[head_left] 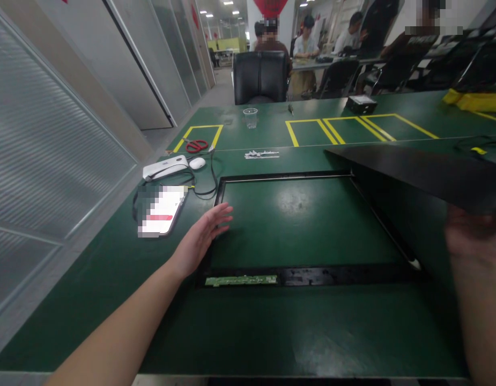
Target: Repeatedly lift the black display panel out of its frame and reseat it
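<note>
Black frame [340, 275] lies flat on the green table [272, 327], its long axis running from nine to three o'clock and its broad bar toward six. Leftmost, near nine, a lit phone [171, 210] is partly lost under blurred blocks; past it toward ten, a white device [165, 168] is crossed by a dark cable. The left hand [203, 233] stands at the frame's nine o'clock side, fingers extended and slightly apart, holding nothing; it hides part of the left bar, and I cannot tell whether it touches. A green circuit strip [242, 280] lies along the broad bar at seven, its long axis matching the bar. Tabletop shows through the frame's opening, and more stretches from the broad bar to the near edge at six. At twelve, beyond the top bar, lie small pale pieces [261, 155]. A dark panel [424, 174] slants at two to three, one corner pointing toward one, its far end cut off at the right. The right hand [467, 236] meets its underside at four; its fingers are shadowed and blurred, so I cannot tell how they grip.
</note>
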Demonstrator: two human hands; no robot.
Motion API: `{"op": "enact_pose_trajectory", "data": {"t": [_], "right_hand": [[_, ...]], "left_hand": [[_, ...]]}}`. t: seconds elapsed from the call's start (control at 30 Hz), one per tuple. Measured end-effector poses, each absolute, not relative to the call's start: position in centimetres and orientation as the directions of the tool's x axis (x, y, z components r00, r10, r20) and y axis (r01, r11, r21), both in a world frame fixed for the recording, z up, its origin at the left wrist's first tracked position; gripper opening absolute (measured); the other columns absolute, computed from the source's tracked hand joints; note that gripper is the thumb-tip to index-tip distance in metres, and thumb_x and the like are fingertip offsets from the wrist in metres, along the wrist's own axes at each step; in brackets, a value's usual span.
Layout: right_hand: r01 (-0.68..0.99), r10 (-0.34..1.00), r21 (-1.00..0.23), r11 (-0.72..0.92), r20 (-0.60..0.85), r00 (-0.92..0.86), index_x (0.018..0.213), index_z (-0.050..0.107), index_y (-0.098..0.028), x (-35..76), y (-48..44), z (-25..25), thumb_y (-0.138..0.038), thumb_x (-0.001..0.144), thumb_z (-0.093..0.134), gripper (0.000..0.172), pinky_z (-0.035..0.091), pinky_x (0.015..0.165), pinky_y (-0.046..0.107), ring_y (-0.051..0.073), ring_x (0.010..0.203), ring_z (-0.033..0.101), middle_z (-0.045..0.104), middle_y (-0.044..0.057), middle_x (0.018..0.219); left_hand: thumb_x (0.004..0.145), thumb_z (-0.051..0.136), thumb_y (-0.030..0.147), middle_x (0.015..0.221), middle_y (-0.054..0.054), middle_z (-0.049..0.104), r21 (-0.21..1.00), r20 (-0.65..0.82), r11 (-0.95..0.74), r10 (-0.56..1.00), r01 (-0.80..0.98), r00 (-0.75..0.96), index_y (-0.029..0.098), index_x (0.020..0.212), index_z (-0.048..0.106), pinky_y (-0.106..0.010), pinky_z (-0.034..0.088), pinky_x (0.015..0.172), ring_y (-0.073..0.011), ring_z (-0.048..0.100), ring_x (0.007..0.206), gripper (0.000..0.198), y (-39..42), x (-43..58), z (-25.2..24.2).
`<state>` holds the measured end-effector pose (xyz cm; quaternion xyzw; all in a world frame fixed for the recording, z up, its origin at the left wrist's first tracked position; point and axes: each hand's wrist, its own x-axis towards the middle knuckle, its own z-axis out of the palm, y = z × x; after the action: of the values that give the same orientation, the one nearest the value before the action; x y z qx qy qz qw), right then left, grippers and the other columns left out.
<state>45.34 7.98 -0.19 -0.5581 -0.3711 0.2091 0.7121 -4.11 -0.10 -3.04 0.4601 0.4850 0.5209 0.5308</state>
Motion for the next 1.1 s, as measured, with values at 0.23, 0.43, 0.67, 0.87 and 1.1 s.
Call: {"op": "enact_pose_trajectory", "data": {"t": [0.23, 0.43, 0.67, 0.87, 1.1], "right_hand": [[0.018, 0.695, -0.952, 0.306, 0.237, 0.679, 0.078, 0.060, -0.032, 45.6, 8.4, -0.4, -0.035, 0.065, 0.053, 0.015, 0.061, 0.079, 0.058, 0.035, 0.107, 0.071, 0.070, 0.011, 0.100], [-0.240, 0.722, -0.945, 0.223, -0.005, 0.692, 0.074, 0.051, -0.027, 45.5, 9.5, -1.7, -0.020, 0.057, 0.056, 0.018, 0.061, 0.074, 0.036, 0.020, 0.085, 0.064, 0.065, 0.006, 0.092], [-0.291, 0.643, -0.944, 0.157, -0.126, 0.756, 0.080, 0.050, -0.026, 46.9, 10.4, -3.1, -0.018, 0.060, 0.056, 0.022, 0.061, 0.071, 0.034, 0.019, 0.084, 0.065, 0.064, 0.003, 0.093], [-0.275, 0.504, -0.961, 0.027, -0.225, 0.834, 0.086, 0.049, -0.027, 48.2, 10.8, -3.5, -0.013, 0.062, 0.057, 0.029, 0.062, 0.074, 0.040, 0.020, 0.089, 0.070, 0.067, 0.000, 0.101], [-0.313, 0.459, -0.949, -0.026, -0.290, 0.840, 0.086, 0.049, -0.026, 48.0, 10.8, -3.4, -0.009, 0.064, 0.055, 0.029, 0.062, 0.072, 0.036, 0.018, 0.091, 0.072, 0.071, 0.001, 0.109]], "left_hand": [[0.096, 0.073, 0.056, 0.160, -0.013, 0.060, 0.903, 0.182, -0.182, 0.983, 0.388, 0.039, 0.030, 0.139, 0.075, -0.058, 0.040, 0.126, -0.0414, 0.051, 0.151, 0.050, -0.3, -4.8, -2.6], [0.098, 0.069, 0.057, 0.166, -0.016, 0.051, 0.715, 0.160, -0.234, 0.972, 0.659, 0.172, 0.028, 0.142, 0.071, -0.064, 0.038, 0.127, -0.0442, 0.046, 0.156, 0.052, -0.6, -4.9, -2.8], [0.097, 0.067, 0.057, 0.164, -0.018, 0.053, 0.647, 0.111, -0.231, 0.971, 0.727, 0.210, 0.027, 0.138, 0.072, -0.067, 0.039, 0.125, -0.0452, 0.048, 0.154, 0.051, -0.5, -4.7, -2.8], [0.096, 0.069, 0.055, 0.162, -0.018, 0.056, 0.615, 0.120, -0.259, 0.964, 0.745, 0.237, 0.028, 0.135, 0.074, -0.069, 0.040, 0.123, -0.0462, 0.051, 0.151, 0.048, -0.3, -4.8, -3.2], [0.096, 0.069, 0.053, 0.161, -0.020, 0.056, 0.592, 0.109, -0.279, 0.957, 0.756, 0.268, 0.026, 0.137, 0.074, -0.071, 0.041, 0.122, -0.0475, 0.052, 0.150, 0.049, -0.4, -4.5, -2.9]]}}
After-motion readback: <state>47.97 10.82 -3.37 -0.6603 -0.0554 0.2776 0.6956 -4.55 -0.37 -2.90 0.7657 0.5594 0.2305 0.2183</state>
